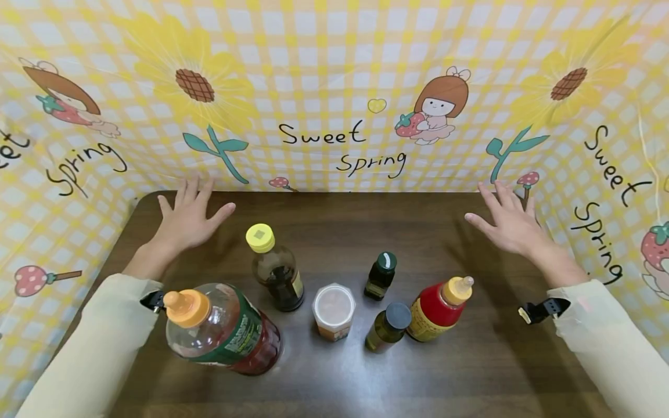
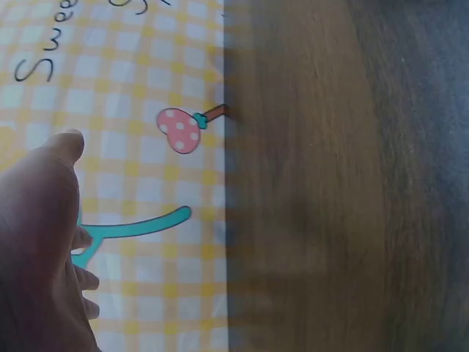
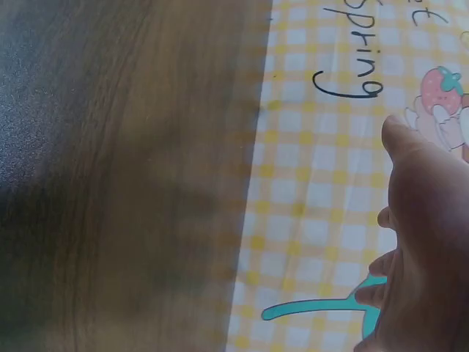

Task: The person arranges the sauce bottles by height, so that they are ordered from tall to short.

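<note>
Clear bottle with dark liquid and round yellow cap point(image 1: 279, 278): left of middle on dark brown wood-grain table point(image 1: 324, 223), upright, cap pointing up, long axis vertical; probably medium weight, smooth, wall little soft; better to take round body, below shoulder
Red squeeze bottle with yellow nozzle cap point(image 1: 438, 310): right side, also upright, nozzle up; probably soft, easily squeezed, so hold gently round middle
Left hand point(image 1: 188, 217) far left, right hand point(image 1: 512, 223) far right: fingers spread wide, both holding nothing
Between bottles, hexagonal jar with whitish lid point(image 1: 334, 310)
</note>
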The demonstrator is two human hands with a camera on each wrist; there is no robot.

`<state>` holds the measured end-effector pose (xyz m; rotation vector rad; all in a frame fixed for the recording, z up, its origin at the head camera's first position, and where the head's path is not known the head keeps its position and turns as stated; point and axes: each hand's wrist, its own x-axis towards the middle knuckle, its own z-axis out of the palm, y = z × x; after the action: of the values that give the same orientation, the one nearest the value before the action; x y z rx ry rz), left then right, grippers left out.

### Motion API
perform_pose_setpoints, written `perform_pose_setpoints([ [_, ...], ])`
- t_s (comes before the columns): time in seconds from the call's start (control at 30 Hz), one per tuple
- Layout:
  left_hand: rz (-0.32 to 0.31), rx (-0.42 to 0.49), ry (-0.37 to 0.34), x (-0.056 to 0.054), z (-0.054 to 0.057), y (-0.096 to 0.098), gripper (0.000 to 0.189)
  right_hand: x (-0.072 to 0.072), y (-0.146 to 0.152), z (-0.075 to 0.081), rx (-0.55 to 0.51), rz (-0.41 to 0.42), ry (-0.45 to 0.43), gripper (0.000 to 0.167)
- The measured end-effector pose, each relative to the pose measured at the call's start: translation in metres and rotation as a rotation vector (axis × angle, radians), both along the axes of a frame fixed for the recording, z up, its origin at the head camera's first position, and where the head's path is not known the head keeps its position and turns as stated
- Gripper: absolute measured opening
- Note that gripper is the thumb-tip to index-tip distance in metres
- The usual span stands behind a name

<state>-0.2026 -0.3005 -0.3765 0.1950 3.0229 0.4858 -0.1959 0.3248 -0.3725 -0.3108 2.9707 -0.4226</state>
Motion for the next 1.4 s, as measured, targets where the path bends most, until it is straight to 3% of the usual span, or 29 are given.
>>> perform_pose_setpoints([
  [0.23,-0.04,0.086,0.076,0.023,0.016,-0.003,0.08,0.014,0.001,0.011,-0.092,0.048,0.082,0.077],
  [0.57,-0.075,0.365,0.111,0.069,0.04,-0.001,0.058,0.044,-0.004,0.024,-0.339,0.102,0.138,0.051],
  [0.8,-0.106,0.481,0.17,0.094,0.05,0.007,0.039,0.07,-0.013,0.031,-0.449,0.125,0.164,0.038],
  [1.1,-0.275,0.734,0.185,0.121,0.055,0.011,0.035,0.098,-0.026,0.029,-0.721,0.309,0.132,0.041],
  [1.2,-0.322,0.877,0.188,0.13,0.053,0.012,0.035,0.106,-0.033,0.024,-0.841,0.368,0.109,0.042],
  [1.33,-0.49,1.125,0.18,0.139,0.047,0.015,0.044,0.114,-0.041,0.016,-1.011,0.457,0.078,0.046],
  [1.4,-0.58,1.207,0.177,0.142,0.044,0.017,0.051,0.118,-0.045,0.012,-1.051,0.497,0.066,0.048],
])
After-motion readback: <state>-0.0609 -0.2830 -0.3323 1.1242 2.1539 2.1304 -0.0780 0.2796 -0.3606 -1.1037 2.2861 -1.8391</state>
